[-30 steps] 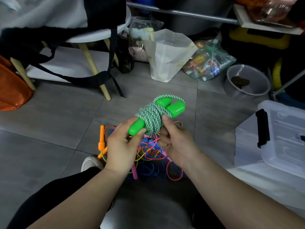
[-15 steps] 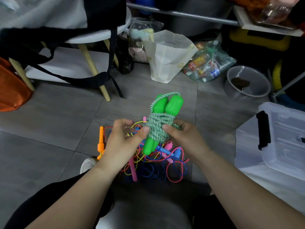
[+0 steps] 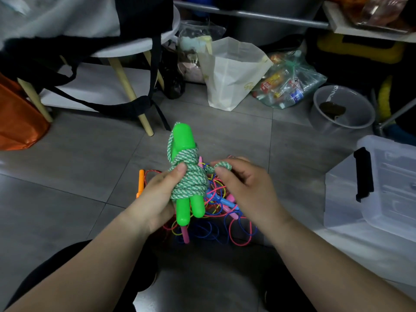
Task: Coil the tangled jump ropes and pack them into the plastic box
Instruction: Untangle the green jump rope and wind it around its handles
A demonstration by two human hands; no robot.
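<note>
A green-and-white braided jump rope (image 3: 189,176) is wound round its two bright green handles, which stand nearly upright above the floor. My left hand (image 3: 157,197) grips this bundle from the left, thumb pressed on the coils. My right hand (image 3: 245,188) pinches a short loop of the same rope just right of the bundle. Beneath my hands lies a tangle of thin pink, blue and yellow jump ropes (image 3: 220,219) with pink, blue and orange handles. The clear plastic box (image 3: 382,190) with a black latch sits at the right, its lid on.
A round white stool (image 3: 135,50) with wooden legs and black straps stands back left, next to an orange bag (image 3: 18,118). A white paper bag (image 3: 231,70), a clear bag of bottles (image 3: 288,82) and a grey bowl (image 3: 342,109) line the back.
The green bundle turned from lying slanted to standing upright in my left hand. My right hand let go of the coils and now pinches a rope loop at the right.
</note>
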